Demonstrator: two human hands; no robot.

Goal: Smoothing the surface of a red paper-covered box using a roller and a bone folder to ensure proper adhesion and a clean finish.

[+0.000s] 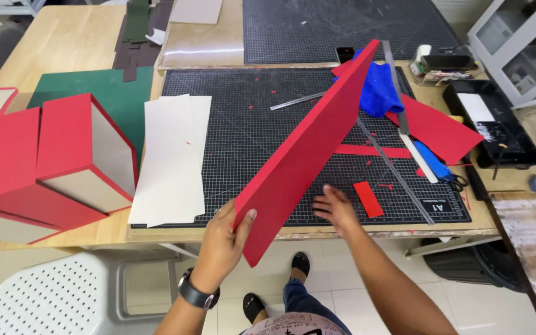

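A: What are the hands doing?

B: The left hand (221,239), at six o'clock, grips the near edge of a large red board (308,152), thumb on its face. The board tilts up and runs toward one o'clock. The right hand (336,208) lies open and flat on the black cutting mat (243,130), just right of the board.

A: What lies around them?

B: A small red strip (368,199) just beside the right hand, white sheets (172,158) at nine o'clock, red box shells (44,164) farther left, and a blue cloth (379,90) at one o'clock.
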